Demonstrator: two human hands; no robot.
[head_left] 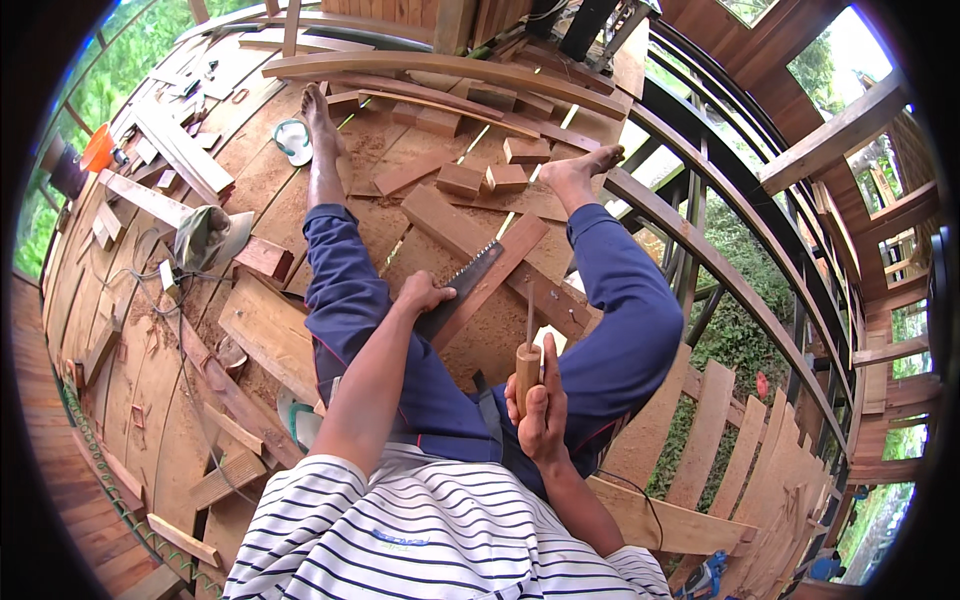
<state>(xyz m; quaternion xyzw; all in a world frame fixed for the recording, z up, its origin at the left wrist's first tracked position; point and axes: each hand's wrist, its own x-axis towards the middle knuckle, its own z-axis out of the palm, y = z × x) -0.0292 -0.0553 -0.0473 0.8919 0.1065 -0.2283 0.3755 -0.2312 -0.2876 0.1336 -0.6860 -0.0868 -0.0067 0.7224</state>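
Note:
My left hand (425, 295) grips a dark saw blade (474, 268), teeth facing up, resting along a reddish wooden plank (516, 242) between my legs. My right hand (535, 405) is closed around the wooden handle (528, 368) of a thin metal file (531, 305), which points upward to the right of the blade. A small pale piece (550, 340) shows just behind the handle at my fingertips; I cannot make out whether I hold it too. The plank crosses another board (437, 225) lying on the sawdust-covered boards.
Cut blocks (460, 180) and long beams (400, 70) lie beyond my feet. A sandal (293, 140), cap (215, 237), orange bucket (98, 150) and cables sit left. Along the right, the decking has open gaps over greenery between metal beams (720, 230). A blue tool (705, 572) lies lower right.

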